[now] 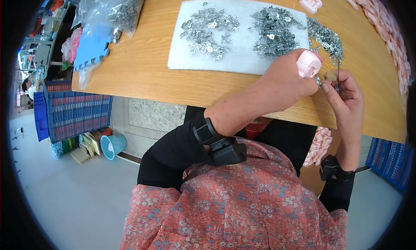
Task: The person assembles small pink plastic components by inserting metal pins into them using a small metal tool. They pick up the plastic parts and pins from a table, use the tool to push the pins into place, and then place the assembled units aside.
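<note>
My left hand (284,83) is closed around a glossy pale pink plastic piece (308,64), held above the near edge of the table. Close beside it on the right, my right hand (350,96) has its fingers bent around a thin metal tool (338,74), whose kind I cannot make out. A tan cover (331,75) sits on one right fingertip. Between the two hands shows a small shiny metal part (319,81), near the right thumb. Just beyond the hands lies a heap of small metal plates (326,38).
A white foam pad (245,46) bears two more heaps of metal plates. Pink plastic pieces (381,20) line the table's far right, with a loose pink piece (310,3) nearby. A clear plastic bag (110,9) lies far left; blue crates (78,111) stand below.
</note>
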A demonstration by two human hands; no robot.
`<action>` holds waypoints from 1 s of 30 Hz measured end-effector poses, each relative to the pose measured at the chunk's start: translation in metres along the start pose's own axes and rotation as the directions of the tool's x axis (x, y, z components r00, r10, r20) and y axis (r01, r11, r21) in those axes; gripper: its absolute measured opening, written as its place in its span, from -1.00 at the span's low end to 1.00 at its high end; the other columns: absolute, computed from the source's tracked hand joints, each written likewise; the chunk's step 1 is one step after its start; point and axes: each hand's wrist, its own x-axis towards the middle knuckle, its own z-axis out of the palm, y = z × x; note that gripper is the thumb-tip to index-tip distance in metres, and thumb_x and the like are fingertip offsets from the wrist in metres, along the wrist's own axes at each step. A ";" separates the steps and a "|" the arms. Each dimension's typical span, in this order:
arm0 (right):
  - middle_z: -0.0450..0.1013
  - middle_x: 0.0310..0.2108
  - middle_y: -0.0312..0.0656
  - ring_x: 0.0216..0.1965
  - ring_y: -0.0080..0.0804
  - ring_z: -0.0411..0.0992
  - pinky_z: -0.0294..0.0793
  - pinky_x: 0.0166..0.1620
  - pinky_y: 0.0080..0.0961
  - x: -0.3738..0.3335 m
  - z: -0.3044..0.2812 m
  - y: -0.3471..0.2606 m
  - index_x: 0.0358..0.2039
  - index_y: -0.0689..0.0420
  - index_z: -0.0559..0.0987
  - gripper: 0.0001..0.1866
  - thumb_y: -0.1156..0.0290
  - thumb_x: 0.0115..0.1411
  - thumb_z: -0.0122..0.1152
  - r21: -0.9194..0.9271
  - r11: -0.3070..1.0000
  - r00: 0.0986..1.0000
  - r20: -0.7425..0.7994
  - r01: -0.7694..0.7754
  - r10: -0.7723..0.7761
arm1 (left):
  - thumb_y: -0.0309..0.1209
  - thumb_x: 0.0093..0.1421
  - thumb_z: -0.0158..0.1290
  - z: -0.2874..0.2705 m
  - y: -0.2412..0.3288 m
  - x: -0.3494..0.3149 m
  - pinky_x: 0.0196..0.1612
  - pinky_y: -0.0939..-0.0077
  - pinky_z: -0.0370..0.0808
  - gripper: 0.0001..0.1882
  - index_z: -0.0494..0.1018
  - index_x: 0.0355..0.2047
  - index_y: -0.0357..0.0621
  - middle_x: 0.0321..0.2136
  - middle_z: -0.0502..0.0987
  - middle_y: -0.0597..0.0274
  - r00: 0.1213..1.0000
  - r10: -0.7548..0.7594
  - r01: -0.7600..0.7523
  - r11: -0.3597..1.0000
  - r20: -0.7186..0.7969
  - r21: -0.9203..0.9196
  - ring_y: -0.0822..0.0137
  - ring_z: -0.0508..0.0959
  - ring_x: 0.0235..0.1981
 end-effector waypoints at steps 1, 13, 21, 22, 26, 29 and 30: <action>0.46 -0.31 -0.37 -0.26 -0.70 0.38 0.33 -0.20 -0.73 0.001 -0.003 0.000 -0.15 0.21 0.50 -0.77 0.56 0.17 0.26 0.030 0.999 0.999 0.034 -0.036 0.035 | -0.51 0.03 0.11 0.001 -0.001 -0.001 -0.24 0.57 0.47 -0.52 0.41 0.02 -0.31 -0.32 0.52 0.24 1.000 0.023 -0.023 1.000 -0.003 0.002 0.47 0.49 -0.30; 0.45 -0.29 -0.36 -0.23 -0.67 0.41 0.40 -0.12 -0.68 -0.007 -0.007 -0.001 -0.17 0.16 0.45 -0.76 0.64 0.16 0.23 0.256 0.966 0.999 0.000 -0.039 0.040 | -0.05 0.43 -0.33 -0.018 0.010 -0.014 -0.38 0.27 0.58 -0.45 0.30 0.14 -0.25 -0.45 0.53 0.12 0.939 -0.234 0.342 0.722 0.253 -0.601 0.25 0.58 -0.47; 0.46 -0.28 -0.31 -0.21 -0.66 0.43 0.43 -0.12 -0.67 -0.009 0.022 -0.012 -0.20 0.23 0.44 -0.81 0.66 0.19 0.21 0.256 0.966 1.000 -0.018 0.022 -0.018 | 0.05 0.42 -0.51 -0.022 0.006 -0.019 -0.43 0.27 0.59 -0.33 0.34 0.08 -0.26 -0.43 0.55 0.09 0.896 -0.315 0.445 0.644 0.315 -0.622 0.21 0.59 -0.49; 0.46 -0.28 -0.30 -0.22 -0.66 0.44 0.43 -0.13 -0.68 -0.008 0.025 -0.014 -0.20 0.23 0.44 -0.81 0.65 0.19 0.21 0.251 0.968 1.000 -0.028 0.018 -0.011 | 0.03 0.43 -0.52 -0.021 0.005 -0.019 -0.44 0.28 0.59 -0.34 0.36 0.07 -0.26 -0.44 0.55 0.10 0.894 -0.316 0.448 0.638 0.318 -0.626 0.22 0.59 -0.50; 0.47 -0.30 -0.29 -0.27 -0.67 0.46 0.44 -0.17 -0.70 -0.003 0.032 -0.018 -0.19 0.25 0.45 -0.82 0.64 0.20 0.20 0.245 0.969 1.000 0.004 -0.020 0.019 | 0.00 0.43 -0.53 -0.017 0.007 -0.020 -0.45 0.32 0.60 -0.35 0.38 0.06 -0.25 -0.45 0.55 0.11 0.893 -0.331 0.449 0.646 0.304 -0.617 0.24 0.59 -0.51; 0.47 -0.31 -0.30 -0.29 -0.67 0.46 0.44 -0.17 -0.70 -0.001 0.033 -0.015 -0.17 0.26 0.45 -0.81 0.63 0.20 0.21 0.231 0.973 1.000 0.011 -0.025 0.023 | 0.01 0.43 -0.54 -0.016 0.004 -0.022 -0.44 0.30 0.60 -0.35 0.37 0.06 -0.26 -0.43 0.54 0.12 0.894 -0.342 0.446 0.639 0.288 -0.627 0.24 0.58 -0.52; 0.47 -0.31 -0.31 -0.28 -0.67 0.46 0.44 -0.16 -0.70 0.000 0.033 -0.013 -0.16 0.25 0.45 -0.80 0.63 0.20 0.21 0.242 0.970 1.000 0.002 0.002 -0.002 | 0.02 0.43 -0.53 -0.018 0.004 -0.022 -0.42 0.29 0.60 -0.35 0.35 0.08 -0.25 -0.43 0.54 0.10 0.898 -0.329 0.440 0.642 0.293 -0.627 0.22 0.59 -0.49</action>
